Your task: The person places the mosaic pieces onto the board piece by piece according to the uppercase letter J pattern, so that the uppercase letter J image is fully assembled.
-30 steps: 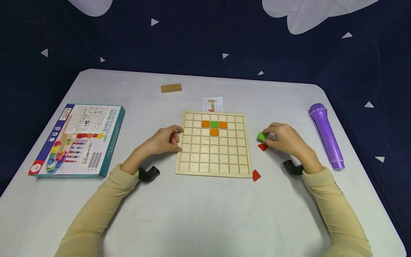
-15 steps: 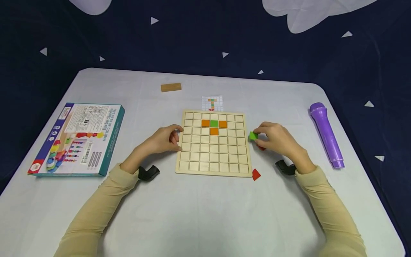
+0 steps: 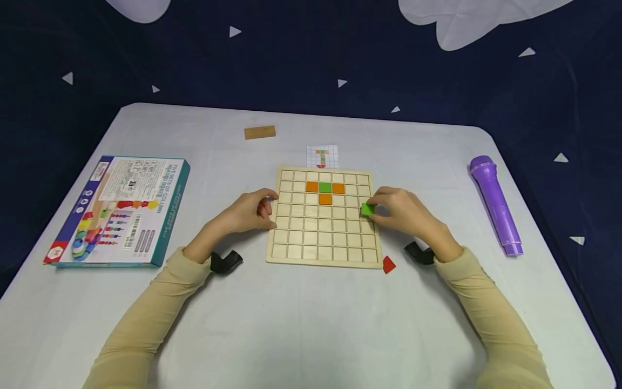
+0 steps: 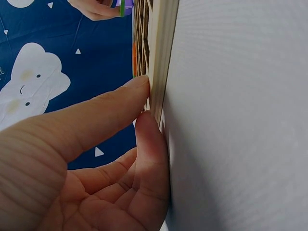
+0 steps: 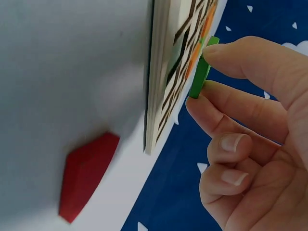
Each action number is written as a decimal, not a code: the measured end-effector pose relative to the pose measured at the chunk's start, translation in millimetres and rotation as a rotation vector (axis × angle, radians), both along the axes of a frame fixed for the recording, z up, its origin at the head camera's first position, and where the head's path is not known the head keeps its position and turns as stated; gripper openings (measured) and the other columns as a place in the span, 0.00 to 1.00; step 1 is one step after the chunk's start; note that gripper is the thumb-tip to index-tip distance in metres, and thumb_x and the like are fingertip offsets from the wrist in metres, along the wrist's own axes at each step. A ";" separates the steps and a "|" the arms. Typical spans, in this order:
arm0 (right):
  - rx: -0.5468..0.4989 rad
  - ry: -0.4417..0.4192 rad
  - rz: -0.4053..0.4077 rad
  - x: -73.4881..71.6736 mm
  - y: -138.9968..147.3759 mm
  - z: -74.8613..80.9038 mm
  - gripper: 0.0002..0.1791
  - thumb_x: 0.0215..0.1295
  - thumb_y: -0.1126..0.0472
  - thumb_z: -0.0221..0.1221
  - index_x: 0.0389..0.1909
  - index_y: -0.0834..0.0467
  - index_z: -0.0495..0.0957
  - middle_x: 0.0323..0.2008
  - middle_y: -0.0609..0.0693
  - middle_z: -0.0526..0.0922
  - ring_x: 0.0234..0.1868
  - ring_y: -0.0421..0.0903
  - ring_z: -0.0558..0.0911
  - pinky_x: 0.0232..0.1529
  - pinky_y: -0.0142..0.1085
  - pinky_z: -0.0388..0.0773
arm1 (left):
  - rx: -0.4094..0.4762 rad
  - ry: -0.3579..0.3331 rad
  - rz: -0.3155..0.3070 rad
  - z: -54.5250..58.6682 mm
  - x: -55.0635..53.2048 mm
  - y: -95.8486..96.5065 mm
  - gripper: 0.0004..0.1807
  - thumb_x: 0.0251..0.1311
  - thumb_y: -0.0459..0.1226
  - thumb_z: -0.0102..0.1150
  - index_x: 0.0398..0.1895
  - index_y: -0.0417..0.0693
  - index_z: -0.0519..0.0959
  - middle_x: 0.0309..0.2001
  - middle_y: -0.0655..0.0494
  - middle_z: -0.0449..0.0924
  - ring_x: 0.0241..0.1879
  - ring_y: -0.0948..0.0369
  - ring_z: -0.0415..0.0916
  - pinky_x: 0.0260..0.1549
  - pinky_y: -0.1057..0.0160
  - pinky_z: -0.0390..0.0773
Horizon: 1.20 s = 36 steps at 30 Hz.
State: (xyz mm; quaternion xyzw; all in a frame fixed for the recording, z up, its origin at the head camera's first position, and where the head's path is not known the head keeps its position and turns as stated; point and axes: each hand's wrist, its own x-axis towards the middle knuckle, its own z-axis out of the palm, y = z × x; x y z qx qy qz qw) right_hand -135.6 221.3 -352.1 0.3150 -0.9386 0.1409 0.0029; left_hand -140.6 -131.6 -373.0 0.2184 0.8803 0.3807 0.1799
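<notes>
While left hand [image 3: 250,210], loosely spread, touches gridded board [image 3: 323,263] holding four tiles [image 3: 325,200], right hand [image 3: 403,212] pinches green block [image 3: 367,209].

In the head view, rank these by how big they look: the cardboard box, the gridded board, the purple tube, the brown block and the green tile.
Largest to smallest:
1. Cardboard box and gridded board: too alike to rank
2. Purple tube
3. Brown block
4. Green tile

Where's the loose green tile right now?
In the head view, the loose green tile is pinched in the right hand, above the right edge of the wooden grid board.
</notes>
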 end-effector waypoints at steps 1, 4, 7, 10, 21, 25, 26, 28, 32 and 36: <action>0.009 -0.003 0.004 0.2 -1.8 0.5 0.14 0.52 0.62 0.66 0.40 0.64 0.83 0.37 0.54 0.83 0.35 0.47 0.81 0.37 0.41 0.78 | -0.001 0.002 -0.001 -0.1 -0.2 0.1 0.33 0.46 0.30 0.68 0.57 0.33 0.66 0.34 0.48 0.74 0.29 0.62 0.72 0.32 0.67 0.73; 0.027 -0.005 0.020 0.4 -7.0 0.8 0.15 0.52 0.61 0.66 0.40 0.63 0.83 0.37 0.54 0.83 0.36 0.46 0.80 0.38 0.40 0.78 | -0.004 0.006 -0.002 0.5 -0.3 0.6 0.33 0.46 0.30 0.68 0.57 0.33 0.66 0.34 0.48 0.74 0.30 0.62 0.72 0.33 0.67 0.72; 0.027 -0.001 0.037 0.5 -12.2 0.9 0.14 0.52 0.61 0.66 0.40 0.63 0.83 0.36 0.53 0.82 0.34 0.45 0.79 0.37 0.39 0.78 | -0.006 0.000 -0.001 0.9 -0.3 0.9 0.34 0.46 0.30 0.69 0.58 0.33 0.66 0.34 0.48 0.74 0.30 0.62 0.72 0.33 0.67 0.72; 0.024 0.008 0.057 0.0 -17.3 0.1 0.14 0.51 0.62 0.66 0.39 0.63 0.83 0.35 0.52 0.82 0.33 0.44 0.78 0.35 0.38 0.77 | -0.006 -0.006 -0.003 -0.4 -0.7 0.7 0.34 0.46 0.30 0.68 0.58 0.33 0.66 0.34 0.48 0.73 0.30 0.62 0.71 0.33 0.67 0.72; 0.032 0.036 0.127 -4.6 -35.2 2.0 0.12 0.53 0.63 0.66 0.39 0.62 0.84 0.35 0.52 0.83 0.35 0.45 0.80 0.36 0.38 0.79 | -0.007 -0.004 -0.002 -0.6 -0.2 1.0 0.34 0.46 0.30 0.69 0.58 0.34 0.66 0.34 0.48 0.74 0.30 0.62 0.72 0.34 0.66 0.72; 0.031 0.042 0.138 -6.3 -40.3 2.7 0.12 0.53 0.62 0.66 0.39 0.61 0.84 0.35 0.51 0.82 0.34 0.44 0.80 0.35 0.37 0.78 | -0.004 -0.009 0.000 -0.7 -0.7 1.2 0.34 0.46 0.30 0.69 0.58 0.34 0.66 0.34 0.49 0.73 0.30 0.62 0.71 0.33 0.66 0.72; 0.031 0.042 0.140 -6.9 -41.5 2.6 0.12 0.53 0.61 0.66 0.38 0.60 0.84 0.35 0.51 0.82 0.33 0.43 0.80 0.34 0.37 0.78 | -0.004 -0.009 0.000 -0.7 -0.8 1.2 0.34 0.46 0.30 0.69 0.58 0.34 0.66 0.34 0.49 0.73 0.30 0.62 0.71 0.33 0.66 0.72; 0.033 0.038 0.144 -8.1 -43.7 2.6 0.11 0.54 0.61 0.65 0.38 0.60 0.84 0.35 0.51 0.83 0.34 0.43 0.80 0.35 0.37 0.78 | -0.006 -0.009 0.000 -0.7 -1.0 1.2 0.34 0.46 0.30 0.69 0.58 0.34 0.66 0.34 0.49 0.73 0.30 0.62 0.71 0.34 0.66 0.72; 0.040 0.037 0.161 -10.4 -48.4 1.5 0.10 0.55 0.61 0.65 0.38 0.59 0.84 0.34 0.50 0.82 0.33 0.42 0.79 0.34 0.36 0.78 | -0.008 -0.013 0.001 -0.9 -0.9 0.9 0.34 0.46 0.31 0.69 0.58 0.34 0.66 0.34 0.49 0.73 0.30 0.62 0.72 0.34 0.65 0.72; 0.056 0.029 0.178 -12.8 -54.0 0.9 0.10 0.54 0.61 0.65 0.37 0.59 0.84 0.33 0.50 0.82 0.32 0.42 0.77 0.34 0.35 0.77 | -0.010 -0.019 0.007 -1.6 -0.7 -0.4 0.34 0.46 0.31 0.69 0.58 0.34 0.66 0.34 0.49 0.73 0.30 0.62 0.72 0.34 0.65 0.72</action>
